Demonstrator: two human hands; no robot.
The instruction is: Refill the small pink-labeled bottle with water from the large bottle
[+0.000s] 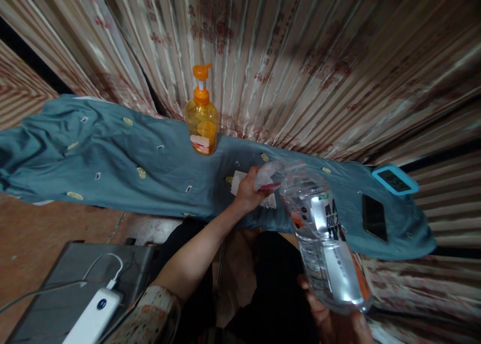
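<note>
My right hand point(330, 316) grips the base of a large clear plastic water bottle point(323, 234), tilted with its neck pointing away toward the cloth. My left hand point(248, 191) reaches forward and closes on a crumpled clear plastic wrap point(268, 176) at the bottle's mouth. Under that hand a white tissue point(237, 181) lies on the teal cloth point(112, 163).
An orange pump bottle point(202, 116) stands upright at the back of the cloth. A black phone point(375, 217) and a blue-framed digital clock point(395, 180) lie at the right. A white power bank point(93, 316) with a cable rests on a grey case point(56, 284) at lower left. Curtains hang behind.
</note>
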